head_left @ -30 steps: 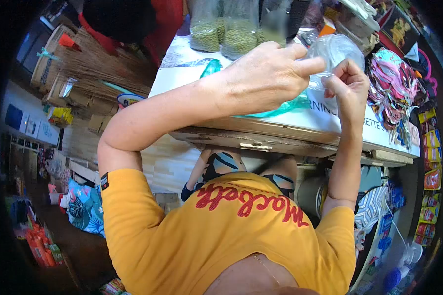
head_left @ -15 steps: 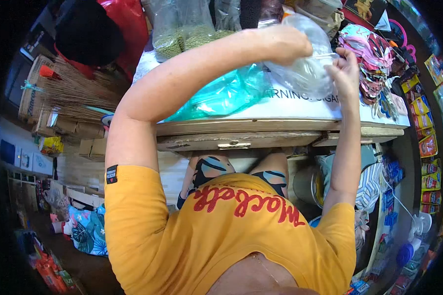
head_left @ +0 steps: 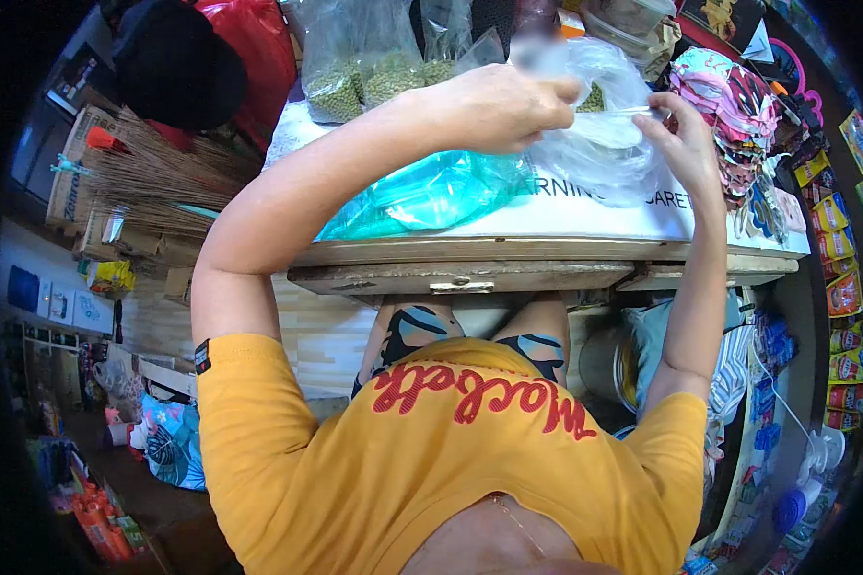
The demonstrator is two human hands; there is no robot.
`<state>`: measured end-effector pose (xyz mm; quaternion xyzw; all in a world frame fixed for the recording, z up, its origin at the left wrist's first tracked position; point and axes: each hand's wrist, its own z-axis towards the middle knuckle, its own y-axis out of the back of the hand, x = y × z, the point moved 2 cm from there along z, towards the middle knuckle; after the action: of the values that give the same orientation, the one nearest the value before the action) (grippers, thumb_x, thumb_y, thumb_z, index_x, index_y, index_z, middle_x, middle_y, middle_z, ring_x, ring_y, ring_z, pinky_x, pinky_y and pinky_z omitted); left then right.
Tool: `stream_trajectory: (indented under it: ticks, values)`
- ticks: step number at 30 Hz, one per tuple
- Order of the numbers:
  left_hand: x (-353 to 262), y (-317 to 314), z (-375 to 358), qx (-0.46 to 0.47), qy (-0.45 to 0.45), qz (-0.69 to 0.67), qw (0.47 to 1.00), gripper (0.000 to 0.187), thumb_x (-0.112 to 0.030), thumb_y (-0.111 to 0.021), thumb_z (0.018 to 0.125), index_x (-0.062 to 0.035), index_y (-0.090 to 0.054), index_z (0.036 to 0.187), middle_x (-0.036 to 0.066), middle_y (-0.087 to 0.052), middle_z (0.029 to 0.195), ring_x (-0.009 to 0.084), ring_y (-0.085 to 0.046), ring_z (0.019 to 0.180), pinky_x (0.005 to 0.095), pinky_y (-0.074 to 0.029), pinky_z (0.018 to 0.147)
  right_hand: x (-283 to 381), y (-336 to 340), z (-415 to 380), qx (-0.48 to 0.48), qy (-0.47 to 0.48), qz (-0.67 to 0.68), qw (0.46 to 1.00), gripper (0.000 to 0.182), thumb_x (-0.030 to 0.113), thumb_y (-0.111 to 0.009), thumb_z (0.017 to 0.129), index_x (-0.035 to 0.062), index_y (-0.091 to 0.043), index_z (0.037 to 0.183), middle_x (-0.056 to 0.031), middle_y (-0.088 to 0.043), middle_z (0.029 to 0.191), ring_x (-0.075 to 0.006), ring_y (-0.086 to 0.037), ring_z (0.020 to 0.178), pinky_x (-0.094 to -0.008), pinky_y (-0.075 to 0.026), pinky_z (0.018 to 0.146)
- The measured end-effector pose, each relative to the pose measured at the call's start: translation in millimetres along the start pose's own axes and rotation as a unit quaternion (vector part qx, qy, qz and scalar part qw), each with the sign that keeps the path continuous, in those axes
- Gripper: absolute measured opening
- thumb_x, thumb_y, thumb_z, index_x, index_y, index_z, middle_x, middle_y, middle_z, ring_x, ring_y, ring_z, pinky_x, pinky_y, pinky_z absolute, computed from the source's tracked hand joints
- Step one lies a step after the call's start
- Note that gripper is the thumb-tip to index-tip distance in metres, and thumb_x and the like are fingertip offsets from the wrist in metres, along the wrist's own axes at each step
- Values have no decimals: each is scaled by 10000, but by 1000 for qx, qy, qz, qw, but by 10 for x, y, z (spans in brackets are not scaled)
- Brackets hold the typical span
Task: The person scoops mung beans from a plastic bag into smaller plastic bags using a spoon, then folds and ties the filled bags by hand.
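Clear plastic bags (head_left: 594, 153) lie crumpled on the white table top, with some green beans (head_left: 593, 98) showing through the plastic. My right hand (head_left: 686, 139) pinches a thin white edge of the plastic between thumb and finger at the right side of the pile. On the other side, my left hand (head_left: 518, 107) has its fingers curled closed just left of the bags; what they hold, if anything, is hidden and slightly blurred. Under my left wrist lies a teal plastic bag (head_left: 431, 192). Filled bags of green beans (head_left: 393, 77) stand behind my left forearm.
A pink patterned cloth bundle (head_left: 724, 105) and scissors (head_left: 765, 211) are at the table's right end. A drawer (head_left: 460, 278) sits under the front edge, above my legs. Stick brooms (head_left: 153, 172) stand at left; hanging sachets (head_left: 839, 292) line the right.
My left hand has moved left and slightly down, away from over the clear bags. My right hand keeps its pinch and has shifted slightly right. Green beans now show through the plastic.
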<state>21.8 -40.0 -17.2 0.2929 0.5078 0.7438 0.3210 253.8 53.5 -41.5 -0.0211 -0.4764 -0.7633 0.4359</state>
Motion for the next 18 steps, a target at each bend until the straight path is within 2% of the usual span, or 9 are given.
stream_trajectory:
  ticks: [2,4,5,8,9,12,16,18]
  values:
    - [-3,-32,84,-9,-16,-11,1000,96,-21,-582,698,24,-499,719,127,-539,1044,330,-597,796,430,-484,672,31,-35,12,0,-29,12,999,321,190,-707,707,-12,-636,947,-127,-652,826,-183,-617,721,-293,-478,692]
    - [37,-123,142,18,-33,-14,999,79,-26,-580,704,16,-531,751,119,-569,988,331,-601,813,430,-486,678,121,-8,15,-6,-57,31,998,314,153,-711,698,-19,-633,950,-120,-656,821,-173,-623,724,-289,-481,697]
    - [61,-164,165,41,-31,-8,999,78,-27,-579,708,12,-538,762,119,-575,967,332,-601,812,429,-487,680,157,17,19,-24,-45,36,998,267,98,-699,703,-17,-641,938,-79,-658,793,-122,-602,686,-252,-470,655]
    - [224,-201,212,68,2,14,998,89,-27,-575,717,-2,-551,800,119,-585,905,332,-602,824,426,-492,689,148,135,58,-37,-40,156,986,207,32,-670,715,-15,-651,916,-40,-648,772,-81,-575,673,-214,-447,622]
    - [263,-208,220,71,17,22,997,97,-26,-573,720,-8,-554,813,119,-587,884,330,-603,831,425,-493,693,226,151,42,-66,-44,243,967,173,-13,-646,721,-13,-657,893,-9,-633,752,-52,-551,668,-183,-423,603]
    - [250,-155,206,-7,18,32,999,117,-18,-573,720,-12,-548,834,125,-583,882,326,-603,838,424,-496,705,357,95,35,-157,47,310,936,192,-8,-616,761,-16,-631,952,-31,-641,810,-68,-563,659,-176,-428,585]
    - [204,-215,220,-15,13,27,999,115,-20,-586,713,-9,-546,821,110,-585,868,325,-604,833,431,-493,705,565,-147,-8,-91,8,384,919,259,26,-576,827,-7,-543,1082,-71,-636,842,-77,-565,621,-183,-410,497]
    - [198,-197,188,13,18,21,1000,111,-38,-598,720,-7,-545,812,108,-580,924,328,-603,824,429,-493,705,564,-202,-23,-96,-5,381,920,233,18,-568,830,-2,-536,1060,-72,-633,828,-81,-563,624,-186,-411,506]
